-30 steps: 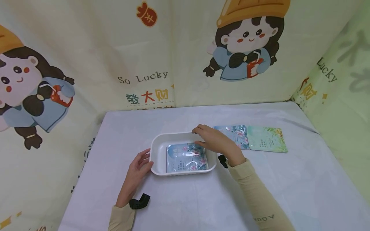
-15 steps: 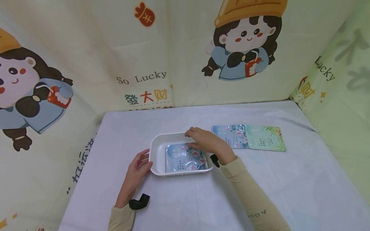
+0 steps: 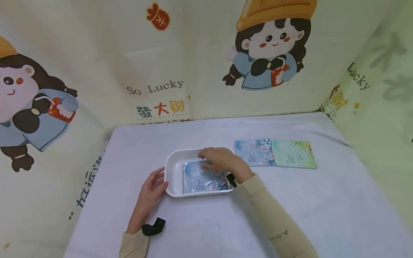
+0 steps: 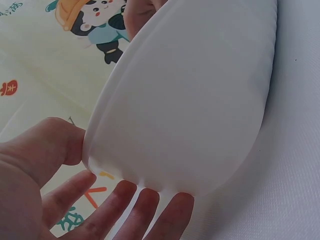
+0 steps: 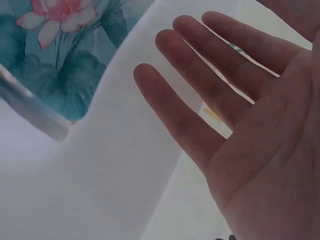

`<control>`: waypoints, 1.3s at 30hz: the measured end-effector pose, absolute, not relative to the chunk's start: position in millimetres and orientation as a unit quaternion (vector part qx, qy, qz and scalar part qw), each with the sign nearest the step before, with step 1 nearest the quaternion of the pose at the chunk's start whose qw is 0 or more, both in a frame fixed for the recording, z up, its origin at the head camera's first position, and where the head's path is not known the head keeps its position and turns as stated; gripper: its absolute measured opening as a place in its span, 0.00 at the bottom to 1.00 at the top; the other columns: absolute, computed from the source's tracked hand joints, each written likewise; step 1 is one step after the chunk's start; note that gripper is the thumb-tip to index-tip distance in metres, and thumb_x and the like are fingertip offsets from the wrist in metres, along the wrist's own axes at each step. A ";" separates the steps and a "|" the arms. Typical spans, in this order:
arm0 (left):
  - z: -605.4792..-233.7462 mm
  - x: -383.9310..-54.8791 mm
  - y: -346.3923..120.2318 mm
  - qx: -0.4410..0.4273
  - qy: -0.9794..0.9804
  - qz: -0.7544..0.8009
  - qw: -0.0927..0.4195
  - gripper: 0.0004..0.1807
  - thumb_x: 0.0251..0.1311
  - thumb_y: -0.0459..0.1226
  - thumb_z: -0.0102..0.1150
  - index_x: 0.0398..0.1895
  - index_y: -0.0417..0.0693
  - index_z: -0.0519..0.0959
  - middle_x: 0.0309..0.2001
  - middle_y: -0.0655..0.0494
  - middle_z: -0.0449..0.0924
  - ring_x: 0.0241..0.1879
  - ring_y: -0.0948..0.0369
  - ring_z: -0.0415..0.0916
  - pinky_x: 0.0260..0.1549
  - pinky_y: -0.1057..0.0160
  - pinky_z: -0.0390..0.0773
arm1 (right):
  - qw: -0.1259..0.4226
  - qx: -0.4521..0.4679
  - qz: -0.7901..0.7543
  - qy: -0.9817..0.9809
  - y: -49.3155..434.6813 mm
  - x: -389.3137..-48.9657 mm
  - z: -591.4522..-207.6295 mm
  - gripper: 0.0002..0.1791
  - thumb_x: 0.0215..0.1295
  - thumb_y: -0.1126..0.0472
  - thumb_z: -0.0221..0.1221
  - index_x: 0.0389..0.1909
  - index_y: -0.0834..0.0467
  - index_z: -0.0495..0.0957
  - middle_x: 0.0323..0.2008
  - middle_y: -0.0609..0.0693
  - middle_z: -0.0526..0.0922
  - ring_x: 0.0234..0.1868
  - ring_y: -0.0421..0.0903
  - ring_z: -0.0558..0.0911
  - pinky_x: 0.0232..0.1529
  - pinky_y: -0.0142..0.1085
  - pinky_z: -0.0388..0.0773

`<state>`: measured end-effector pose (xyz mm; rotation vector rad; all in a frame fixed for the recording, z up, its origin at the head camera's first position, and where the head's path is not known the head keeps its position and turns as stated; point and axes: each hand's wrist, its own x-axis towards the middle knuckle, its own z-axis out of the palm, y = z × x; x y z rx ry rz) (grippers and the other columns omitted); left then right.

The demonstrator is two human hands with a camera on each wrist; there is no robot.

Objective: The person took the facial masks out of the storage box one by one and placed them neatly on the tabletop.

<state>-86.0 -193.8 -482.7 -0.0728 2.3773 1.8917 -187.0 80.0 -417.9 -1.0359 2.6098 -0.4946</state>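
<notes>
A white plastic tray [image 3: 174, 175] stands on the table. In it lies a flat, shiny blue sachet [image 3: 193, 179] printed with pink lotus flowers. My left hand [image 3: 153, 186] holds the tray's left end; in the left wrist view the thumb is at the rim [image 4: 95, 125] and several spread fingertips touch the outer wall. Over the tray's right part, my right hand [image 3: 219, 159] covers some of the sachet. The right wrist view shows its fingers [image 5: 185, 120] straight and slightly spread, nothing in them, beside the lotus print [image 5: 62, 50].
Right of the tray, a second blue flowered sachet [image 3: 253, 152] lies edge to edge with a green one [image 3: 293, 154]. A white cloth covers the table [image 3: 322, 208]. Printed cartoon curtains [image 3: 206, 71] hang behind it and at the sides.
My right hand has moved left and toward me, from the tray's far right rim to over the sachet. My left hand keeps its place at the tray. The head view has shifted slightly.
</notes>
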 end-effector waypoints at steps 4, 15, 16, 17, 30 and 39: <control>-482.2 -84.9 -197.0 -0.024 0.781 0.622 0.055 0.30 0.57 0.45 0.61 0.63 0.62 0.64 0.57 0.55 0.69 0.55 0.56 0.70 0.44 0.68 0.76 | 0.152 -0.373 -0.165 0.900 71.8 -186.7 -419.8 0.25 0.62 0.51 0.58 0.58 0.57 0.71 0.54 0.48 0.76 0.55 0.43 0.73 0.58 0.37 0.68; -483.5 -86.2 -197.0 -0.024 0.780 0.623 0.055 0.29 0.57 0.43 0.61 0.63 0.63 0.64 0.57 0.55 0.69 0.55 0.57 0.70 0.44 0.67 0.76 | 0.182 -0.370 -0.126 0.902 60.8 -186.6 -432.1 0.33 0.55 0.49 0.64 0.61 0.55 0.69 0.56 0.49 0.73 0.57 0.45 0.70 0.60 0.38 0.66; -483.7 -86.2 -197.0 -0.025 0.782 0.621 0.056 0.29 0.57 0.43 0.60 0.63 0.64 0.64 0.57 0.56 0.68 0.55 0.57 0.70 0.44 0.67 0.76 | 0.186 -0.366 -0.121 0.904 60.1 -186.9 -433.5 0.35 0.53 0.48 0.66 0.61 0.55 0.68 0.56 0.48 0.72 0.57 0.45 0.69 0.60 0.38 0.66; -483.6 -86.1 -196.9 -0.025 0.782 0.620 0.056 0.29 0.57 0.43 0.60 0.63 0.64 0.64 0.57 0.56 0.68 0.55 0.57 0.70 0.44 0.66 0.76 | 0.189 -0.362 -0.114 0.906 59.4 -187.2 -434.8 0.37 0.50 0.47 0.67 0.62 0.54 0.68 0.56 0.48 0.72 0.56 0.44 0.69 0.60 0.38 0.65; -481.3 -85.3 -196.6 -0.028 0.781 0.622 0.056 0.29 0.57 0.44 0.61 0.62 0.63 0.64 0.57 0.56 0.68 0.55 0.57 0.69 0.44 0.68 0.76 | 0.178 -0.361 -0.072 0.913 53.6 -188.1 -439.1 0.42 0.48 0.47 0.68 0.63 0.56 0.64 0.60 0.51 0.67 0.62 0.47 0.64 0.64 0.37 0.60; -482.3 -85.5 -196.1 -0.030 0.782 0.621 0.053 0.29 0.57 0.44 0.61 0.62 0.64 0.65 0.57 0.56 0.69 0.55 0.57 0.70 0.44 0.69 0.76 | 0.123 -0.382 -0.060 0.914 50.8 -183.4 -435.6 0.36 0.47 0.51 0.70 0.58 0.56 0.68 0.52 0.49 0.71 0.52 0.44 0.70 0.58 0.35 0.67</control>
